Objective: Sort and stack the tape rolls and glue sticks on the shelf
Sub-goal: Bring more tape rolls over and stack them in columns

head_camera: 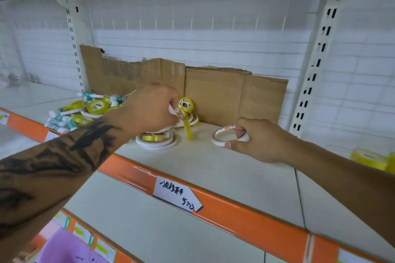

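- Sorting seems to be in the middle: the right hand (pixel 254 141) grips a white tape roll (pixel 226 135) lying flat on the shelf (pixel 213 168), probably to start a new stack apart from the pile.
- The left hand (pixel 154 109) pinches a white roll (pixel 174 111) near a yellow roll (pixel 185 103) whose loose end hangs down.
- Glue sticks (pixel 57 120) and more rolls lie mixed at far left, before the cardboard (pixel 224 96).
- The left fingers are hidden behind the hand, and the label (pixel 177 197) writing is hard to read.

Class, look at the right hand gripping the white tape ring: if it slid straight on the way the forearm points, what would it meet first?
Probably the flat stack of white tape rolls left of the right hand; bare shelf lies between, though depth is uncertain.
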`<control>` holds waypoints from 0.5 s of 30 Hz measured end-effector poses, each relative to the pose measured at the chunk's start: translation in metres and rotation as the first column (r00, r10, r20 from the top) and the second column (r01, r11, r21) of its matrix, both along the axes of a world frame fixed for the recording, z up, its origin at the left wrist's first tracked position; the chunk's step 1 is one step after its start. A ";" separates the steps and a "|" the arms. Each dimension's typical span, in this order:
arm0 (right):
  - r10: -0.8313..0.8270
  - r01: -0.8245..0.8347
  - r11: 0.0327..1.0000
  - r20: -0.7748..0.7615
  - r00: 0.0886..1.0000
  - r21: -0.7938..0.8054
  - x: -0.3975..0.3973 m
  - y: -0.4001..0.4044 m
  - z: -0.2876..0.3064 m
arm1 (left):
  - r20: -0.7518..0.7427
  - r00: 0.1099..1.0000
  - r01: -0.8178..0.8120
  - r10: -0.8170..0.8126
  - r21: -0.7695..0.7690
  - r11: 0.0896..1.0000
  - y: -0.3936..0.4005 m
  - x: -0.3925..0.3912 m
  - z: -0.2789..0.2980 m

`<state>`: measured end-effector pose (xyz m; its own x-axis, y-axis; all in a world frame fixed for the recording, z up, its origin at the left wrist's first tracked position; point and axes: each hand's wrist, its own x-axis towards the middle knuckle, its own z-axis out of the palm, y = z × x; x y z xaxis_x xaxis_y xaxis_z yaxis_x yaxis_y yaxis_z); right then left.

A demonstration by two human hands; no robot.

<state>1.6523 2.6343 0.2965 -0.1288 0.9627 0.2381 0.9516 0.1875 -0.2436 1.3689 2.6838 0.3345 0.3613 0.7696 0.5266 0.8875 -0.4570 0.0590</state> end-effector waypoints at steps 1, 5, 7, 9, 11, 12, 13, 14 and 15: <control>-0.002 0.002 1.000 0.010 1.000 0.010 0.007 -0.007 0.002 | -0.001 1.000 0.008 -0.008 0.007 1.000 -0.005 0.006 0.002; -0.010 0.007 0.999 0.070 0.998 0.046 0.044 -0.046 0.012 | 0.032 0.999 0.044 -0.045 0.024 0.999 -0.031 0.044 0.008; -0.015 0.004 0.993 0.097 0.995 0.118 0.072 -0.069 0.017 | 0.137 0.987 0.077 -0.079 0.023 0.997 -0.051 0.073 0.009; -0.042 0.023 0.987 0.111 0.993 0.162 0.106 -0.095 0.024 | 0.255 0.958 0.129 -0.132 0.029 0.991 -0.069 0.110 0.009; -0.067 0.042 0.982 0.131 0.989 0.183 0.142 -0.123 0.028 | 0.318 0.931 0.181 -0.178 0.018 0.983 -0.089 0.150 0.002; -0.080 0.051 0.978 0.142 0.987 0.200 0.161 -0.138 0.029 | 0.335 0.919 0.211 -0.207 0.024 0.977 -0.098 0.173 -0.001; -0.088 0.055 0.976 0.151 0.985 0.211 0.175 -0.150 0.030 | 0.352 0.906 0.237 -0.234 0.037 0.971 -0.107 0.190 -0.004; -0.102 0.069 0.974 0.149 0.983 0.216 0.195 -0.166 0.030 | 0.370 0.889 0.270 -0.270 0.051 0.961 -0.118 0.214 -0.007; -0.109 0.076 0.972 0.142 0.984 0.221 0.211 -0.181 0.030 | 0.383 0.872 0.304 -0.306 0.068 0.950 -0.129 0.235 -0.010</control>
<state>1.8632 2.4536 0.3267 -0.0925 0.9010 0.4239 0.9899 0.1293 -0.0589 1.6040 2.5550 0.3245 0.3461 0.6505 0.6760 0.6119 -0.7027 0.3629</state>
